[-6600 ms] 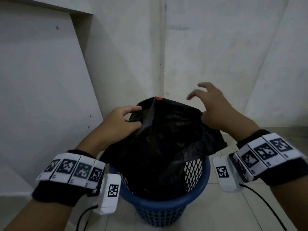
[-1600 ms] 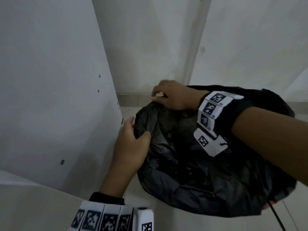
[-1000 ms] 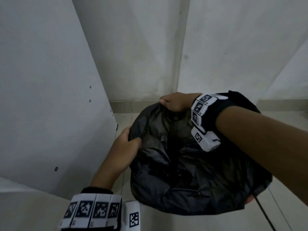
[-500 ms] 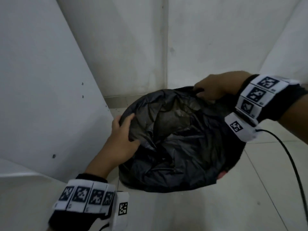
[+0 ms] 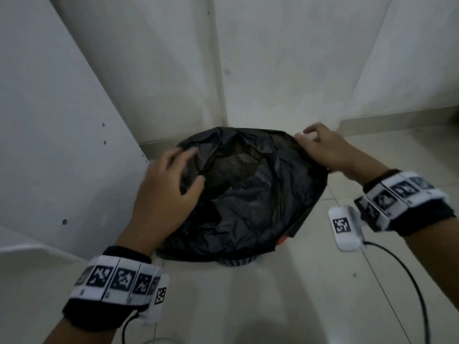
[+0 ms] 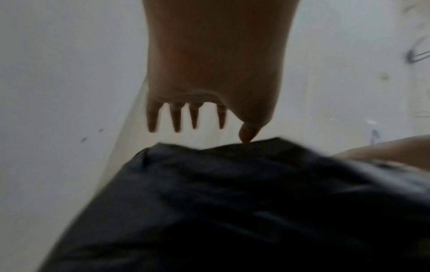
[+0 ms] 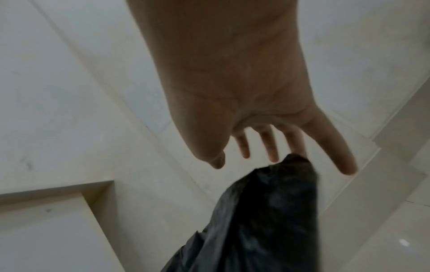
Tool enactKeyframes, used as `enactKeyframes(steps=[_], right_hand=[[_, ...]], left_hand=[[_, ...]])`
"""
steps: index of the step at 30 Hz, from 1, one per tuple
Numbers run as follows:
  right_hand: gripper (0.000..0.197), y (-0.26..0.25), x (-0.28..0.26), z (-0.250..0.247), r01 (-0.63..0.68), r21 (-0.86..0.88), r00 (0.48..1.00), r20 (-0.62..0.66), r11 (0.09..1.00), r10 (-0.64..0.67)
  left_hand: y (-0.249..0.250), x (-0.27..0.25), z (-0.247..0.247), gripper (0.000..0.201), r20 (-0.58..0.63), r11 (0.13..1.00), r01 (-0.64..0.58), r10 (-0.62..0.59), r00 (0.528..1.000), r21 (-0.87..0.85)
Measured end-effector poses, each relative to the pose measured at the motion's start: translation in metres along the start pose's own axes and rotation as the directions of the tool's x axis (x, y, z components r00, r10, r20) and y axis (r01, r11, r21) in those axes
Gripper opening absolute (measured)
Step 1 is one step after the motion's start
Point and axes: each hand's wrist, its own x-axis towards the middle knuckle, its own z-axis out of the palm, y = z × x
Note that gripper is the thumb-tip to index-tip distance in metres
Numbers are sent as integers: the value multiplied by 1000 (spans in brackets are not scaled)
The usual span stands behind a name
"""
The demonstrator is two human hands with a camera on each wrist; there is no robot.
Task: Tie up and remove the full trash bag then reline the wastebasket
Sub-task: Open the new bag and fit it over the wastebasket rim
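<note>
The black trash bag [image 5: 248, 194] is spread over the wastebasket, hiding all but a strip of its mesh [image 5: 234, 262] at the near side. My left hand [image 5: 188, 167] hovers over the bag's left edge with fingers spread. In the left wrist view the left hand [image 6: 209, 132] holds nothing, and its thumb tip just meets the bag [image 6: 232, 202]. My right hand [image 5: 310, 139] lies at the bag's far right rim. In the right wrist view the right hand [image 7: 267, 162] has straight fingers, with a peak of the bag [image 7: 267, 211] touching them.
The basket stands in a wall corner [image 5: 221, 95] on a tiled floor [image 5: 248, 306]. A white panel [image 5: 62, 120] rises close on the left. A small red bit [image 5: 283, 240] shows under the bag's near right edge. A black cable [image 5: 409, 281] trails from my right wrist.
Half a second ago both hands gripped the bag's rim. Now both have let go and their fingers are spread. The right hand has moved toward the bag's right side.
</note>
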Motion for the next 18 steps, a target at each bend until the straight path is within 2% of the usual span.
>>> enactKeyframes(steps=[2,4,6,8,9,12,13,14,16,18], right_hand=[[48,12,-21,9,-168,127,978,143,977,150],[37,26,-33,23,-215,396,971,184,893,152],[27,40,-42,36,-235,684,969,221,691,111],[25,56,-48,48,-261,823,963,261,505,73],[27,63,-52,53,-282,829,957,276,483,86],[34,83,-55,67,-353,721,935,256,597,243],[40,85,-56,70,-355,716,934,247,601,258],[47,88,-56,72,-355,740,934,262,572,242],[60,88,-58,72,-393,809,919,358,437,163],[63,91,-67,69,-449,827,887,458,340,58]], left_hand=[[37,-19,1,49,145,968,-215,233,962,-130],[60,-39,16,61,314,940,-340,335,888,-41],[66,-55,39,64,371,909,-413,363,855,62],[62,-64,57,55,361,883,-448,376,854,141],[59,-67,63,54,349,871,-452,370,861,193],[53,-72,72,60,296,852,-436,354,887,290],[53,-74,74,59,273,854,-422,346,898,304],[54,-74,75,58,250,858,-408,340,907,313],[56,-74,76,57,214,863,-387,332,919,323],[54,-73,77,59,181,856,-400,359,916,328]])
